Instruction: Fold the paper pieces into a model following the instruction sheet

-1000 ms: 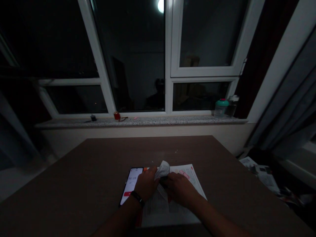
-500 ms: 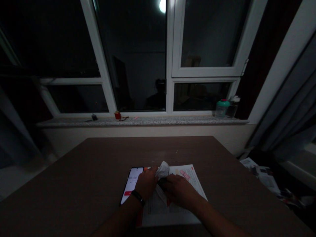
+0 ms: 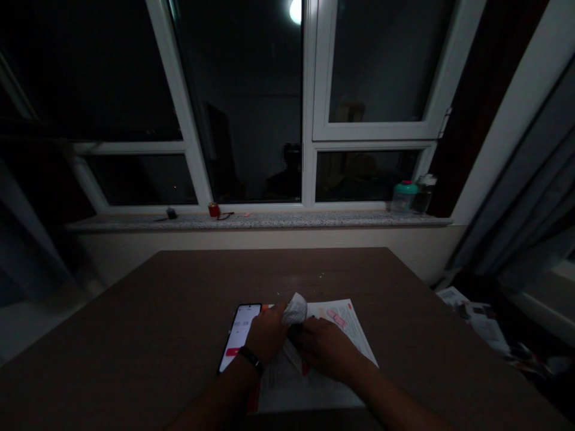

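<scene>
**Both hands meeting low at centre, knuckles up**

The person's left hand (image 3: 267, 333) is curling closed, its back turned upward and its fingers (image 3: 278, 311) pinching forward. The right hand (image 3: 326, 349) is lying just beside it, palm down, its fingers (image 3: 305, 338) bending inward toward the left fingertips. The two hands are nearly touching. The left wrist (image 3: 251, 361) is wearing a dark band (image 3: 250, 360), and the bare left forearm (image 3: 215, 400) is slanting up from the bottom edge of the view, while the bare right forearm (image 3: 399, 404) is slanting in from the lower right
</scene>
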The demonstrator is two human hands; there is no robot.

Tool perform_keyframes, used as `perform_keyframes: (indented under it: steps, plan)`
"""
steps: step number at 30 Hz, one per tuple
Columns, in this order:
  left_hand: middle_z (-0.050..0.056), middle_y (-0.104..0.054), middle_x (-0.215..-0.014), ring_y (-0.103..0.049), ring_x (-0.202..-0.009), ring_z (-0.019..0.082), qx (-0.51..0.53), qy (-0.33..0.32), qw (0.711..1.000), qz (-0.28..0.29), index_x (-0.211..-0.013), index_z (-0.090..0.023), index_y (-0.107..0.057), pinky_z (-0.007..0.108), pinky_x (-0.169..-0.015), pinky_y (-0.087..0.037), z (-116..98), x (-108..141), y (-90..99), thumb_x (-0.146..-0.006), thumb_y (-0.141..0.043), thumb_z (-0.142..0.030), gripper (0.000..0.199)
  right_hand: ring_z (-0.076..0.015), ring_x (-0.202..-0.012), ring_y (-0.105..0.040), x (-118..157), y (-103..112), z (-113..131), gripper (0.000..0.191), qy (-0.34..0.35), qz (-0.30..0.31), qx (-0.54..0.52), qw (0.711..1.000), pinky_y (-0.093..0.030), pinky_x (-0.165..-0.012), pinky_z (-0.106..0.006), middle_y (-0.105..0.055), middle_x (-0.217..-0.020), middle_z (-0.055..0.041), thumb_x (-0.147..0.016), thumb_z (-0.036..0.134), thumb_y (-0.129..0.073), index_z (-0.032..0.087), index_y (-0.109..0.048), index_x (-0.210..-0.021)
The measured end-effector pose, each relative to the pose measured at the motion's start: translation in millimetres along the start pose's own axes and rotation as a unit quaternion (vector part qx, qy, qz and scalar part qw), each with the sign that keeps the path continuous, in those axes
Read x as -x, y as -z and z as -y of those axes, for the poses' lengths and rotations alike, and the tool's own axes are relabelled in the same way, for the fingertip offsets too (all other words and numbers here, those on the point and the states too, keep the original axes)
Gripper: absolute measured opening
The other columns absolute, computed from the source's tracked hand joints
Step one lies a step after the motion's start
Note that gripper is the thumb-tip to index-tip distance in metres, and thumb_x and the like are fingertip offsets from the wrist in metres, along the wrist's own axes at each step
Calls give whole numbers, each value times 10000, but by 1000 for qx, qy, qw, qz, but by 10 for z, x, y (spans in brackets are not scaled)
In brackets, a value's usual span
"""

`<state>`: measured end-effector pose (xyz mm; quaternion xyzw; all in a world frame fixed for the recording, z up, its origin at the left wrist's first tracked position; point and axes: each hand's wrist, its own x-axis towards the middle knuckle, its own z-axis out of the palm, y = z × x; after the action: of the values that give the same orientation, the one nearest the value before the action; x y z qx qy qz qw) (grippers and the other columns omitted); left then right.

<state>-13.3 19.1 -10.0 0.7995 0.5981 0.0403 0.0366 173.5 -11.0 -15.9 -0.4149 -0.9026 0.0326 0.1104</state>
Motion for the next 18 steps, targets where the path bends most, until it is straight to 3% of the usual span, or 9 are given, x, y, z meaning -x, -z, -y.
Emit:
perform_keyframes:
  steps: [11,18]
  plan:
    - [111,-625,-1211,-579,-1114,251,3,-15,1000,-25,-1382,-204,-406,330,-896,-414,35,-18,-91,-914,-476,-160,475,-196,-912,-583,6,-4,19,189,32,1,-3,999,-399,-779,-287,-649,-972,-53,-902,276,-551,209,-673,-1030]
    - [100,-645,-1130,-608,-1067,236,38,-6,998,-40,-1262,-195,-448,302,-841,-417,-4,-8,-40,-909,-514,-170,360,-191,-860,-593,-7,16,12,201,-10,-4,-3,1000,-397,-740,-283,-650,-962,-59,-914,276,-523,206,-677,-1022]
